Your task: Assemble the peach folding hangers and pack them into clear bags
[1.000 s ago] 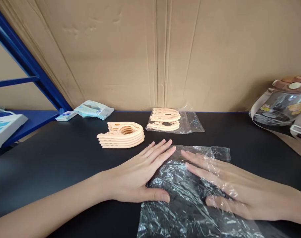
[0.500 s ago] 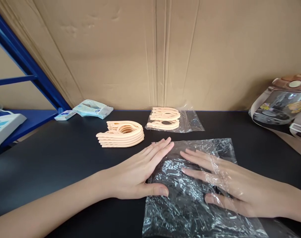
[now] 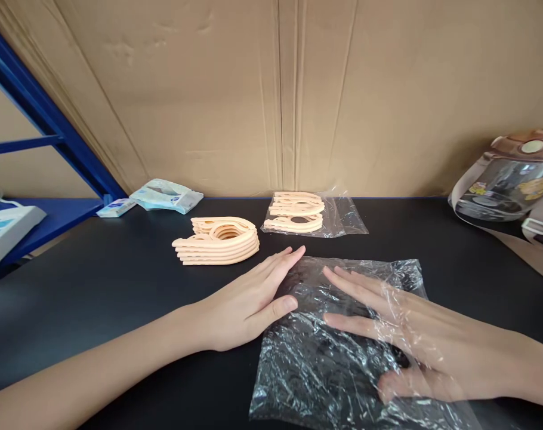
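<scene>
A crumpled clear plastic bag (image 3: 325, 364) lies spread on the black tabletop in front of me. My right hand (image 3: 401, 334) is inside it, seen through the film, fingers stretched out and spread. At the bag's left edge rests my left hand (image 3: 253, 304), its fingers straight and the thumb apart, holding nothing. Just beyond my left hand stands a stack of several peach plastic folding hangers (image 3: 218, 242). Behind the bag, more peach hangers (image 3: 296, 212) lie in a second clear bag (image 3: 345, 218).
Blue-white soft packs (image 3: 166, 196) lie at the back left beside a blue metal frame (image 3: 74, 143). A white device (image 3: 12, 230) is at far left. On the right stands a clear bottle (image 3: 504, 185) with a strap (image 3: 499, 233). Cardboard (image 3: 200, 89) rises behind the black tabletop (image 3: 96, 286).
My left thumb has lifted and moved up closer to its fingers. My right thumb has shifted down and right, widening its spread inside the bag. The bag's film has shifted and creased differently.
</scene>
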Available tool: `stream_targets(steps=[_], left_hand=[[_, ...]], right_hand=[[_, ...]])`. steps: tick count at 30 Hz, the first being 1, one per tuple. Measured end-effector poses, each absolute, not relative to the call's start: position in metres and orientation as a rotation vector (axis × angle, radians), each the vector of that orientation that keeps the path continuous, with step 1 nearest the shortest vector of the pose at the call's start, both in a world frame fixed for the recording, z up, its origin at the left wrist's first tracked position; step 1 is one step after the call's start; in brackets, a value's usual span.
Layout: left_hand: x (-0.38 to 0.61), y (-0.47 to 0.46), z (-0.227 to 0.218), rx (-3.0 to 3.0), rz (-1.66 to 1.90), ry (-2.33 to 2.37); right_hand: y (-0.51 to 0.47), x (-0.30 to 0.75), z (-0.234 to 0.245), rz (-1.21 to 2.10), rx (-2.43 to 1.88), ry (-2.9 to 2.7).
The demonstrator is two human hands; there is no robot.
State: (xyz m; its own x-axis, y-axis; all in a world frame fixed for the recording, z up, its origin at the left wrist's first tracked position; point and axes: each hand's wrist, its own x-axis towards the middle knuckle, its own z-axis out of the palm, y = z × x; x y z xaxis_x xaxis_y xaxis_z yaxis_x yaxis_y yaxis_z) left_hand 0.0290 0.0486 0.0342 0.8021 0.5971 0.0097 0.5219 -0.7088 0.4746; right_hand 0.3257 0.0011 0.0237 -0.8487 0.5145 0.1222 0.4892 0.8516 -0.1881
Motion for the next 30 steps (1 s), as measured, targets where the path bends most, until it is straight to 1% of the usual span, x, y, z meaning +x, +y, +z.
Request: stream_targets(steps=[10,17,22,25,30], left_hand=[[0.032,0.047,0.036,2.556,0.204,0.918],[0.031,0.048,0.036,2.593,0.168,0.939],[0.029,0.050,0.034,2.645,0.164,0.946],[0.029,0.050,0.033,2.653,0.164,0.941],[0.029,0.049,0.034,2.652,0.159,0.942]], right_hand=[[0.006,0.332,0.031,0.114,-0.793,-2.788],[0.014,0.353,0.050,-0.155,-0.976,-2.410],[0.014,0.360,0.055,-0.210,-1.184,-2.139],[0.017,0.356,0.055,-0.225,-1.198,-2.122],[0.037,0.328,0.065,-0.279,-1.052,-2.279]])
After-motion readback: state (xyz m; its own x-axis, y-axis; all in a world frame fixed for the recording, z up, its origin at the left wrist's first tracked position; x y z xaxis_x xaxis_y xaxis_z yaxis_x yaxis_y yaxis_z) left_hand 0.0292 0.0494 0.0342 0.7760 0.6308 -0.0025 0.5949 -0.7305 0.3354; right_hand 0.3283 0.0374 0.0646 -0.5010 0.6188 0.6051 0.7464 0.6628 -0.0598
